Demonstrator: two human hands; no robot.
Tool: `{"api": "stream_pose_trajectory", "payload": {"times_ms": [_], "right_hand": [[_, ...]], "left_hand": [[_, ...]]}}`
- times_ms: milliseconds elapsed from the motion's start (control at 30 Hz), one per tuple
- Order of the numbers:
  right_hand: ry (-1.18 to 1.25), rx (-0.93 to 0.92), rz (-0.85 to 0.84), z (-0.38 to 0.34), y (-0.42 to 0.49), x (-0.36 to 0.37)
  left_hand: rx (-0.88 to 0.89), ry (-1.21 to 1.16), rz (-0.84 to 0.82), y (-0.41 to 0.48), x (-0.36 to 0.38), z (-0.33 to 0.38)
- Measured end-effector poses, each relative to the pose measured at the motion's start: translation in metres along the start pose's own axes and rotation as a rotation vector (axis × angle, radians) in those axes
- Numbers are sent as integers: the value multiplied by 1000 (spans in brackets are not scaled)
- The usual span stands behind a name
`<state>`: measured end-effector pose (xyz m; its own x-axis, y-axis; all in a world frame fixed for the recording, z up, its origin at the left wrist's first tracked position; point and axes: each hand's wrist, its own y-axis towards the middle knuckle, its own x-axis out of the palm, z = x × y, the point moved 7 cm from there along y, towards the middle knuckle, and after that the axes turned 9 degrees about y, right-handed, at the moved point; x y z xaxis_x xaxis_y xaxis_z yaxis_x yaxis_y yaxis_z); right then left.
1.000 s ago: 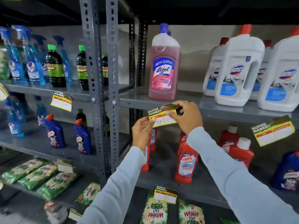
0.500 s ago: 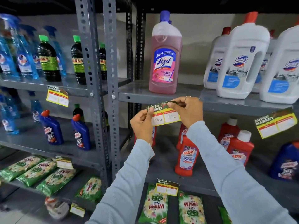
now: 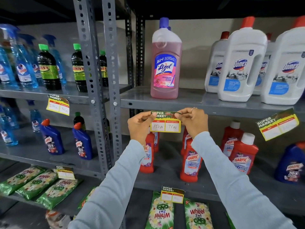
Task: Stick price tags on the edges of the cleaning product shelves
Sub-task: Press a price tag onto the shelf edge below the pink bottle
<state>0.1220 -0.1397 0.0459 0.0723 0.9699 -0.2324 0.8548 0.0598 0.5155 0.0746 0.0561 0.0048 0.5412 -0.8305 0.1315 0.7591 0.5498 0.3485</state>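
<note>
Hands raised, left (image 3: 140,125) and right (image 3: 194,122) pinching price tag (image 3: 165,123) (top corners), level below shelf edge (image 3: 206,108).

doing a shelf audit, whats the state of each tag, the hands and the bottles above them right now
held tag: pinched at its top corners, level, at the shelf edge under the Lizol
left hand: shut on the tag
right hand: shut on the tag
Lizol bottle: upright, capped
Domex bottles: upright, capped
right tag: stuck, tilted
left tag: stuck, hanging
lower tag: stuck
</note>
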Motion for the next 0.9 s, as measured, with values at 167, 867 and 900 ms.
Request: {"api": "stream_pose_trajectory", "payload": {"times_ms": [167, 867, 900], "right_hand": [[22, -32, 29, -5, 4, -1], [0, -4, 187, -9, 9, 3], [-17, -7, 192, -10, 8, 3]], "left_hand": [[39, 30, -14, 11, -1, 1], [134, 111, 93, 22, 7, 19], [139, 123, 105, 21, 8, 19]]}}
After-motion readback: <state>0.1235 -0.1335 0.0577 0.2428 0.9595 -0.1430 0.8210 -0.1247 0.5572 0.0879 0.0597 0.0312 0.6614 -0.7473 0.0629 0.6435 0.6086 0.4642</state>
